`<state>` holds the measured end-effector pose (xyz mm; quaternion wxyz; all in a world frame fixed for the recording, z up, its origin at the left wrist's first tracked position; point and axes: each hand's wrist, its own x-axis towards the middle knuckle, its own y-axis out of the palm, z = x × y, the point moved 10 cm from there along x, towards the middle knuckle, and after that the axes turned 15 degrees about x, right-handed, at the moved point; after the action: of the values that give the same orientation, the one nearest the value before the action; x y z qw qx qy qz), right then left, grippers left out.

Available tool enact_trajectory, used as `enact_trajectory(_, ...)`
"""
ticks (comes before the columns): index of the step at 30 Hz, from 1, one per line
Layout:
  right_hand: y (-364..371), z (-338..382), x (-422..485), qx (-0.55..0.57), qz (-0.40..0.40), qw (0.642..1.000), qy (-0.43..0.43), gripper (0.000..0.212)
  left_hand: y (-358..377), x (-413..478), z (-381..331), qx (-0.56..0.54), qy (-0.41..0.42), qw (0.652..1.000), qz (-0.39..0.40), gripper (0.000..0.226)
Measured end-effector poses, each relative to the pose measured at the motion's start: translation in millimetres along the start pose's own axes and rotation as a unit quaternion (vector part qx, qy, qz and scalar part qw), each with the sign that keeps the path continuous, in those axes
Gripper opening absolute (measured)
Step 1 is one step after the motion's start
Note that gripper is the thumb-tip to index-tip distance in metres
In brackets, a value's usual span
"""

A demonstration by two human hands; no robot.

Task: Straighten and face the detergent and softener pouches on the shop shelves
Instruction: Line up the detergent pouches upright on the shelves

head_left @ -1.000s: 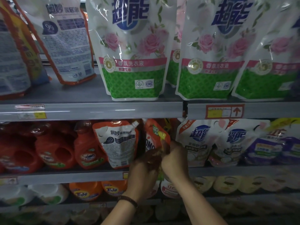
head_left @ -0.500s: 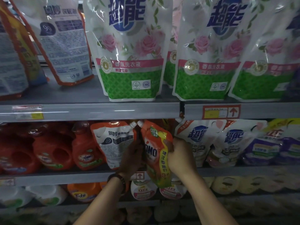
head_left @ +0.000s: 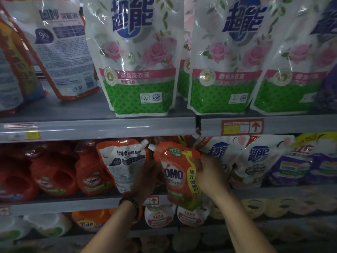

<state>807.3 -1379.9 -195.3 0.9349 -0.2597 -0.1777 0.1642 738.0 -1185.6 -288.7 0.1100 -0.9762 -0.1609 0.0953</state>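
The right hand's [head_left: 209,174] fingers [head_left: 195,162] are clamped on the right edge of the orange OMO pouch [head_left: 177,179]. The left hand's [head_left: 145,178] fingers curl round its left edge. The pouch hangs upright, label outward, before the middle shelf [head_left: 73,203], its bottom overhanging the lip. Its spout nearly touches that of the back-turned white pouch [head_left: 124,165] on the left.

Dim overall, with white glare streaking the glossy rose pouches [head_left: 138,57] on the top shelf [head_left: 98,128], deep shadow under it, and soft, bowed blur towards the lower shelves' [head_left: 291,189] right end.
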Motion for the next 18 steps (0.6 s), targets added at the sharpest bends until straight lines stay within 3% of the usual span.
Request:
enact_trajectory(4, -5, 1, 7, 0.005, -0.005, 1.0, -0.004, 0.037, -8, 3, 1, -0.051, 0.013, 0.998, -0.039, 0.036)
enact_trajectory(10, -6, -5, 21, -0.055, -0.024, 0.998, 0.009, 0.037, -15, -2, 2, -0.097, 0.001, 0.992, -0.081, 0.015)
enact_trajectory(13, -1, -11, 26, -0.094, -0.02, 0.995, 0.019, 0.045, -19, -4, -1, -0.097, 0.005, 0.991, -0.088, 0.025)
enact_trajectory(16, -1, -12, 30, -0.113, -0.028, 0.993, 0.029, 0.045, -22, -3, 5, -0.161, -0.008, 0.982, -0.099, 0.018)
enact_trajectory(18, -3, -9, 30, -0.131, -0.03, 0.99, 0.034, 0.044, -27, 2, 12, -0.152, -0.002, 0.981, -0.121, 0.035)
